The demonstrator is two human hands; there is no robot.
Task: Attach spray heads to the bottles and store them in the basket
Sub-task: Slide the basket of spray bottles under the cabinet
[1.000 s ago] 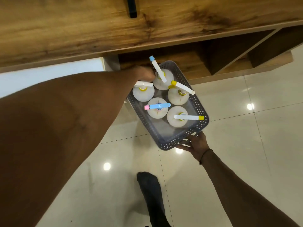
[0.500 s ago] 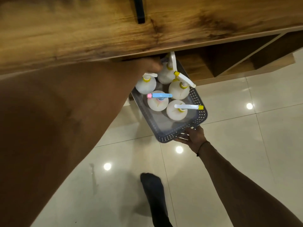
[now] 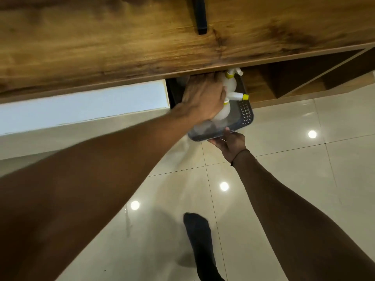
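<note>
Upper centre of frame, left hand (image 3: 203,98) is resting over bottles (image 3: 228,86), grip unclear, while right hand (image 3: 230,141) is gripping basket (image 3: 246,116) rim.

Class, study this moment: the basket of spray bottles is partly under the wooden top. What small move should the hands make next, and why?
Probably keep sliding the basket further in under the wooden top. Its near end juts out over the tiled floor. The right hand grips its near rim, and the left hand lies over the bottles, seemingly steadying them.
</note>
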